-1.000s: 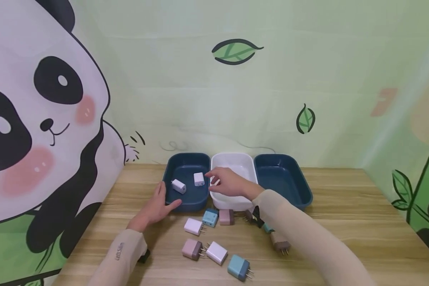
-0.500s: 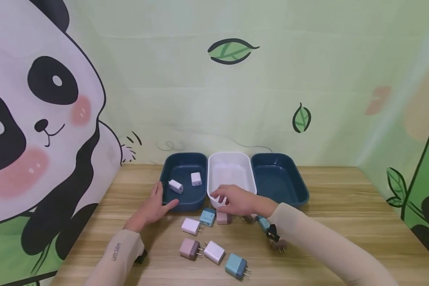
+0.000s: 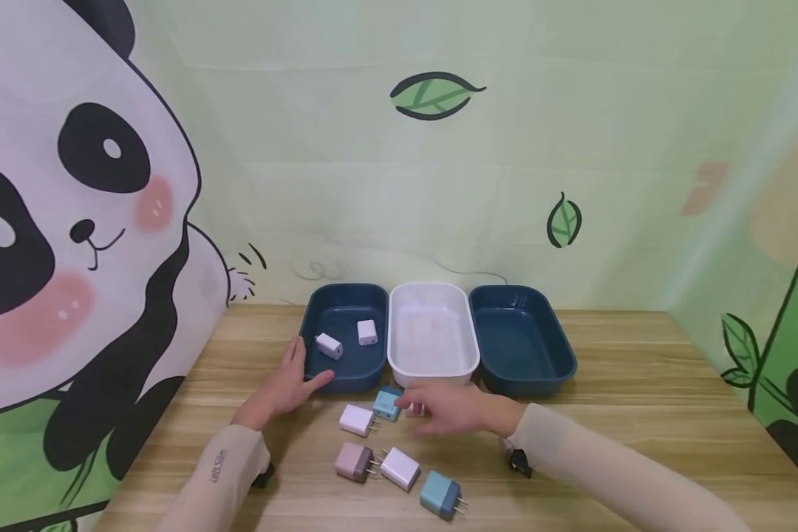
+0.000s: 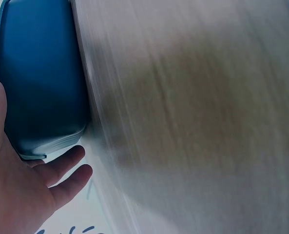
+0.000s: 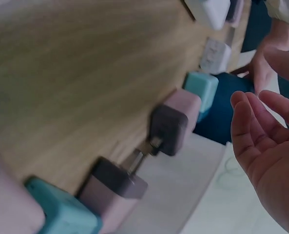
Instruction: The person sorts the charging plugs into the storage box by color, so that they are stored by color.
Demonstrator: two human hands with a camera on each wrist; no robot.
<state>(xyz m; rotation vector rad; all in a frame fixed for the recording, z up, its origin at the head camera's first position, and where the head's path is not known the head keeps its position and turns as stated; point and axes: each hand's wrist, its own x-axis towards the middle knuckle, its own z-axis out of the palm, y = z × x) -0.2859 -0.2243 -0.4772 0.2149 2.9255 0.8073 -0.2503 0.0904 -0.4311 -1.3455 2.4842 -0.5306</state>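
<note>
My left hand [image 3: 284, 386] rests against the near left corner of the left blue tray [image 3: 346, 386], thumb along its front. In the left wrist view, two fingers [image 4: 68, 165] stretch out straight past the tray's end. My right hand [image 3: 452, 408] is over the table just in front of the white tray [image 3: 432, 375], beside a light blue plug charger [image 3: 386, 404]. It partly covers a pink plug charger [image 3: 415, 410]. In the right wrist view its fingers [image 5: 241, 119] are loosely bent and hold nothing. Two white plug chargers [image 3: 367, 332] lie in the left tray.
A second blue tray [image 3: 522, 384] stands right of the white one. On the wooden table [image 3: 632, 414] lie white chargers [image 3: 357, 420], another pink charger [image 3: 354, 462] and another blue charger [image 3: 440, 495]. More pink and blue chargers show in the right wrist view, including a teal one [image 5: 61, 209].
My right hand has come from above the left and white trays toward me, down to the chargers in front of the white tray. My left hand has stayed at the blue tray.
</note>
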